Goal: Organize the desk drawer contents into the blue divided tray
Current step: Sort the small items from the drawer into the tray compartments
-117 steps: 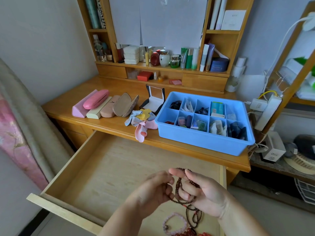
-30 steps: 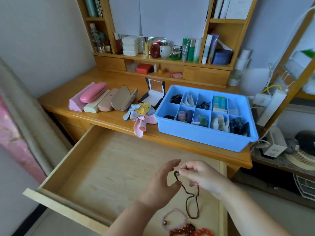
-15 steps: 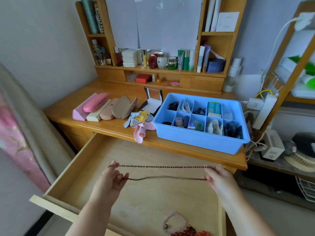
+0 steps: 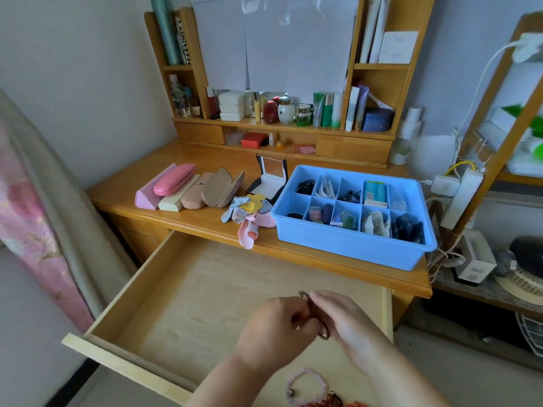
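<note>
Over drawer [image 4: 182, 292], both hands' grip [image 4: 311, 318] pinches bunched bead strand [image 4: 323, 333] btwn them.

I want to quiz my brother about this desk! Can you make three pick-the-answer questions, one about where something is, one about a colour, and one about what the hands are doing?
1. Where is the blue tray?
A. on the desktop
B. inside the drawer
C. on the floor

2. What colour is the pale bead bracelet lying in the open drawer?
A. green
B. pink
C. black

3. What are the two hands doing?
A. lying flat on the desk
B. pinching a dark bead string between them
C. lifting the tray

Answers: 1 A, the tray sits on the desktop, right of the glasses cases. 2 B, its beads look pink. 3 B, the left hand and right hand meet above the drawer, fingers curled round the dark bead string.
</note>
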A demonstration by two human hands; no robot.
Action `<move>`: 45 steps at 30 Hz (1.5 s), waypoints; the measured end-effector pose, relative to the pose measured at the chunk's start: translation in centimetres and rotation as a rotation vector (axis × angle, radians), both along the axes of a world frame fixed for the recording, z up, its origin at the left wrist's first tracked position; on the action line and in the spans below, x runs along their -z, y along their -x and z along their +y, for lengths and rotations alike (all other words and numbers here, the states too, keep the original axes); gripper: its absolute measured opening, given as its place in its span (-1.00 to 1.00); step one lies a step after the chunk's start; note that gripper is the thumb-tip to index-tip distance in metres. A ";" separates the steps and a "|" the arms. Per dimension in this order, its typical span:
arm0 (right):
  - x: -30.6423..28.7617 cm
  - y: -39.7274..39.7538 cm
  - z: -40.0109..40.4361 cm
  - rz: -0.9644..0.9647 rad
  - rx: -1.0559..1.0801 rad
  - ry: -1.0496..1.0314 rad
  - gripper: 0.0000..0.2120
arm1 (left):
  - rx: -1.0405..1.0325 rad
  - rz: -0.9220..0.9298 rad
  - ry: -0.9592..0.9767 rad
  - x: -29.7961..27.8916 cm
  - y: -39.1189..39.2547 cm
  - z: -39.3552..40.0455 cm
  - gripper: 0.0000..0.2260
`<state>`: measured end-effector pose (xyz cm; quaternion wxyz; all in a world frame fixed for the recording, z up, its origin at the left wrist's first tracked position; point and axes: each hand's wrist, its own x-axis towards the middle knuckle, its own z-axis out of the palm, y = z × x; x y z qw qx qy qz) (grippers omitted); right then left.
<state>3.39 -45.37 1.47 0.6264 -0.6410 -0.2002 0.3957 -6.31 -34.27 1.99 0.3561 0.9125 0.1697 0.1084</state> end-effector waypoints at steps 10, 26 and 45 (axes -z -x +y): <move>0.3 -0.8 -1.8 0.543 -0.078 -0.049 -0.80 | -0.338 -0.060 0.979 1.9 0.2 4.3 -0.65; -0.1 -1.3 -0.3 0.843 0.424 -0.539 -0.90 | -0.012 0.005 -0.002 3.1 1.8 2.0 -0.91; -0.4 0.0 -1.2 0.695 -0.119 -0.268 -0.76 | -0.265 -0.280 1.719 2.9 1.6 2.2 -0.83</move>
